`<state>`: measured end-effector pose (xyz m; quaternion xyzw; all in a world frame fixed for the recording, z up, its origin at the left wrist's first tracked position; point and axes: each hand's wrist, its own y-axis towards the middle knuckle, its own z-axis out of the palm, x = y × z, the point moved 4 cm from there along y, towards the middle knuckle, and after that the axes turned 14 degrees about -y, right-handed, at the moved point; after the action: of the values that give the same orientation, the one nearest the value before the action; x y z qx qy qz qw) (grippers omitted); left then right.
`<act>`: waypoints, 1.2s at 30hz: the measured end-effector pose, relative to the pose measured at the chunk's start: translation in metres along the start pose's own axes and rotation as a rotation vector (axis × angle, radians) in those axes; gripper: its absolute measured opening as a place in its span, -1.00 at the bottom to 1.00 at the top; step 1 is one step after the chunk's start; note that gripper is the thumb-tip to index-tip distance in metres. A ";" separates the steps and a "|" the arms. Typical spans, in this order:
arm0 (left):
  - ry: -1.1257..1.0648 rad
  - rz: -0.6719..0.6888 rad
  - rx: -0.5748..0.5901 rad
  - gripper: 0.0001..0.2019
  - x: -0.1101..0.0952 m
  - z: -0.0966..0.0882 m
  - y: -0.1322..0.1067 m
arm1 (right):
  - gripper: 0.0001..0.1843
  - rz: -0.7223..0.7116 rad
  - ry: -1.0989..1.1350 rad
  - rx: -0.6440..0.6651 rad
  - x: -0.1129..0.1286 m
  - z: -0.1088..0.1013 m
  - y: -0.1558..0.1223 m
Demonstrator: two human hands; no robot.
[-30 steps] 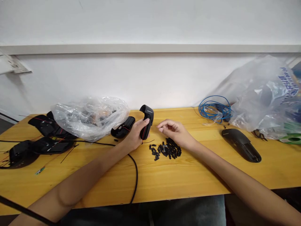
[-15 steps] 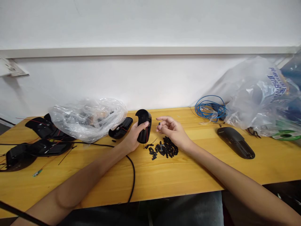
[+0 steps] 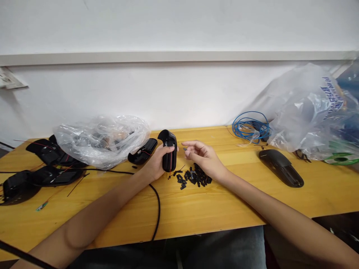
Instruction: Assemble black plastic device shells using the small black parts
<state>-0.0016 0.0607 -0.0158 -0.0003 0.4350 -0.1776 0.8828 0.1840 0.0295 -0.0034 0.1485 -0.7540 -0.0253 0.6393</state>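
My left hand (image 3: 157, 163) is closed around a curved black plastic housing (image 3: 169, 161), held upright above the table with the thumb across its front. A red wire runs along the housing. Just to the right, my right hand (image 3: 200, 156) pinches a small black plastic piece (image 3: 185, 149) between thumb and fingertips, apart from the housing. Below the right hand lies a pile of small black plastic pieces (image 3: 198, 175), with a few loose ones (image 3: 181, 182) at its left.
Several black housings with wires (image 3: 57, 175) lie at left beside a clear plastic bag (image 3: 103, 140). Another housing (image 3: 142, 151) lies behind my left hand. A black cable (image 3: 157, 209) crosses the table. At right are a dark casing (image 3: 280, 168), coiled blue wire (image 3: 249, 129) and a large bag (image 3: 305, 108).
The housing has turned in my left hand, so more of its outer side shows. My right hand has moved slightly left with the small piece, whose angle has changed.
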 end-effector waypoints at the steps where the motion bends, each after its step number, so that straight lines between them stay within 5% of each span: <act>1: 0.007 0.006 0.012 -0.55 0.000 0.001 -0.001 | -0.56 -0.005 0.004 -0.005 -0.001 0.000 0.000; 11: 0.015 0.019 0.058 -0.44 0.001 0.009 -0.007 | -0.59 -0.072 -0.003 -0.054 0.005 0.002 0.000; 19: -0.016 0.030 0.074 -0.51 0.005 0.008 -0.002 | -0.52 0.117 0.113 -0.108 -0.007 0.003 0.000; 36: 0.262 0.184 0.042 -0.52 0.015 -0.004 -0.005 | -0.55 0.262 0.284 -0.138 -0.010 0.009 -0.007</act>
<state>0.0024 0.0515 -0.0292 0.0810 0.5407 -0.1036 0.8309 0.1777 0.0236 -0.0161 0.0067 -0.6656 0.0277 0.7458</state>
